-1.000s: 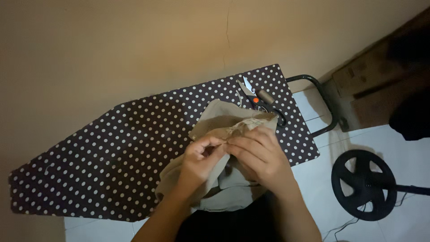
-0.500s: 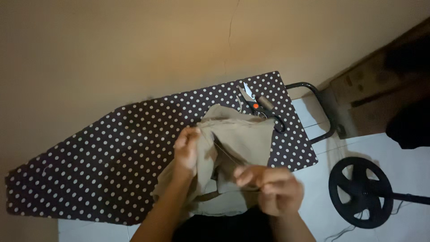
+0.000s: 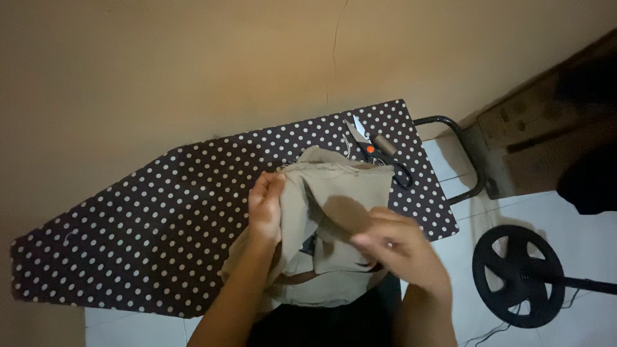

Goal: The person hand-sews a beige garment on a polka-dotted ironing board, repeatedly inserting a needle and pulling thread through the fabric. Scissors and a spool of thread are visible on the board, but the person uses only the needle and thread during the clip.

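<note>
Lying bunched on the near edge of a dark polka-dot ironing board point(image 3: 148, 218), partly spilling off toward the body: a beige cloth garment point(image 3: 334, 212), dull khaki in the dim light, soft and creased, with a stitched or gathered seam along its upper edge and a darker band crossing near its lower folds. Folded over itself in several layers, so its exact kind cannot be told.

Left hand point(image 3: 267, 205) closed on the cloth's left edge, fingers curled over the top of the fold, thumb side toward the board, lifting that edge a little. Right hand point(image 3: 395, 250) blurred, held over the lower right part of the cloth, fingers point(image 3: 369, 241) drawn together as if pinching something small; whether anything sits between them cannot be told, nor whether a thread runs from it. Both forearms coming in from the bottom of the view over dark clothing.

Just beyond the cloth, at the board's wide end: scissors point(image 3: 373, 151) with pale blades, dark handles and an orange pivot, and a small brownish spool point(image 3: 384, 142) touching or just beside them. Past the board's end, a black metal frame point(image 3: 466, 160). On the white tiled floor point(image 3: 578, 225) to the right, a round black fan base point(image 3: 519, 276) with a cable trailing off. Behind everything, a plain tan wall point(image 3: 193, 64) with a thin crack.
</note>
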